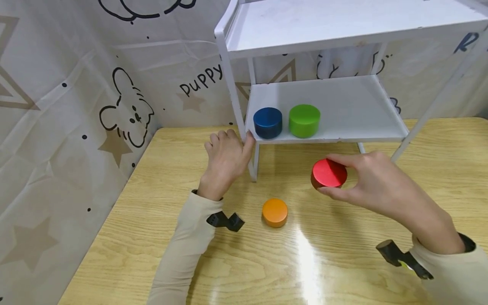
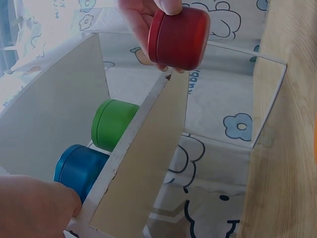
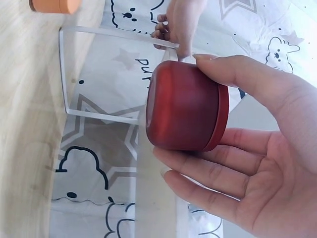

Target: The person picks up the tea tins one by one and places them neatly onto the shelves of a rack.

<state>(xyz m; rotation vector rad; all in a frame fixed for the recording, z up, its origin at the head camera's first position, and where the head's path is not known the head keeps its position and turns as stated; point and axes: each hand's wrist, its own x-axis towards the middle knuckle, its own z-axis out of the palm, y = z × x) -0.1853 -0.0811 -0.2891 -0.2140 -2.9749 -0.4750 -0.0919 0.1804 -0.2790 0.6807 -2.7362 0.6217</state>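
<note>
W/ my R hand [image 1: 375, 182] I pinch the red tin [image 1: 329, 173] b/w thumb and fingers; it is up in the air, above the table [image 1: 152, 233], in front of the shelf [image 1: 358, 106]. My L hand [image 1: 228, 156] holds the corner of this shelf, thumb at the front edge. Just beside the L thumb stands the blue tin [image 1: 268, 123], then, a bit to the R, the green tin [image 1: 304, 121]. The orange tin [image 1: 275, 213] is on the table, L of my R grip & nearer to me.
</note>
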